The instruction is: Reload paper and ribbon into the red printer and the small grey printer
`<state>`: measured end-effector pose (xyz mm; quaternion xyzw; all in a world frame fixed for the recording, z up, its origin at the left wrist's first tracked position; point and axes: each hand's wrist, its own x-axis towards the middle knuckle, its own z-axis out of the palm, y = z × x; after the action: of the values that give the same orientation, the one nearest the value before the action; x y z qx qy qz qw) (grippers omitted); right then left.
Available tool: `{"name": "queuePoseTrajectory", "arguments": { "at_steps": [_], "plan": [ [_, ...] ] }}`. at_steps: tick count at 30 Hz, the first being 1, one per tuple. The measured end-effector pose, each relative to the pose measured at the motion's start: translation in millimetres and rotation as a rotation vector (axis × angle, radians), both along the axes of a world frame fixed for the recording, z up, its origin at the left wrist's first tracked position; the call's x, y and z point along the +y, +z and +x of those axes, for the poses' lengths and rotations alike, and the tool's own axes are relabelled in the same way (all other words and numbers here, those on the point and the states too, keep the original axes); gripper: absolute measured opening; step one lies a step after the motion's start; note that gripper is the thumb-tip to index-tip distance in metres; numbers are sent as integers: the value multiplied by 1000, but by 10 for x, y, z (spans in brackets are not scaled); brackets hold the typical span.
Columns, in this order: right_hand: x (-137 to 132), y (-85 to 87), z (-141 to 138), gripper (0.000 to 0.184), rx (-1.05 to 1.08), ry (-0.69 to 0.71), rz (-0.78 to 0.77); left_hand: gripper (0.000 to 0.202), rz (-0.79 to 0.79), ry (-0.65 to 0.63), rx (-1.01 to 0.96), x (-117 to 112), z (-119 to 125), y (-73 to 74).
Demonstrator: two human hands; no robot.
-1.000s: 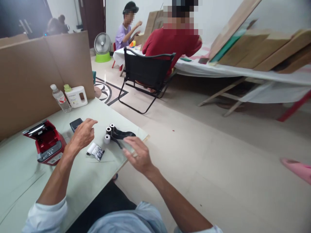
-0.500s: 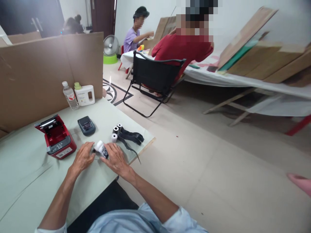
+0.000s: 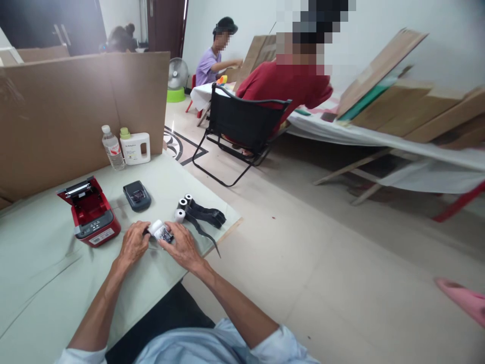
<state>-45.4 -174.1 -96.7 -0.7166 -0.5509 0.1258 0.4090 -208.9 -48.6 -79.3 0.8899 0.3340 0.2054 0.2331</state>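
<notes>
My left hand (image 3: 134, 243) and my right hand (image 3: 181, 244) rest low over the table with fingers curled around a small white paper roll (image 3: 156, 227). A black-and-white patterned part lies against the roll on its near right side. My left fingertips are at its left end, by a small dark piece; my right thumb and fingers grip the right end. What the patterned part is, I cannot make out. Just left stands a red label printer (image 3: 101, 222) with its lid raised. Behind the roll lies a dark grey handheld device (image 3: 137, 195).
Several small paper rolls (image 3: 180, 216) with black straps (image 3: 206, 215) lie by the table's right corner. A water bottle (image 3: 113, 147) and a white jug (image 3: 135, 149) stand before a cardboard panel (image 3: 87, 101). Beyond are a black folding chair (image 3: 248, 119) and two seated people.
The roll and its patterned part have turned slightly, showing more of the pattern. My hands stay on it, barely shifted. The camera view has moved a little.
</notes>
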Motion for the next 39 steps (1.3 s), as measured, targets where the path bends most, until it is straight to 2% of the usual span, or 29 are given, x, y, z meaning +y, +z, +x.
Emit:
{"name": "queuePoseTrajectory", "arguments": {
  "at_steps": [4,8,13,18,23,30,35,39],
  "plan": [
    [60,-20,57,48,174,-9,-39,38,-105,-2,-45,13,-2,52],
    [125,-78,95,46,380,42,-27,35,-212,15,-143,38,-9,61],
    [269,-182,75,44,774,93,-10,32,-362,40,-315,70,-17,16],
    [309,-108,68,54,1068,84,-25,27,-426,47,-443,65,-20,33],
    [281,-2,89,62,1111,78,-51,25,-509,31,-537,49,-15,56],
    [342,-67,68,60,1121,33,20,27,-693,-13,-604,14,-41,136],
    [317,-9,55,57,1109,128,18,36,-845,8,-599,-22,-41,207],
    [306,24,48,57,1121,158,14,44,-904,15,-561,-28,-73,235]
  ]
}}
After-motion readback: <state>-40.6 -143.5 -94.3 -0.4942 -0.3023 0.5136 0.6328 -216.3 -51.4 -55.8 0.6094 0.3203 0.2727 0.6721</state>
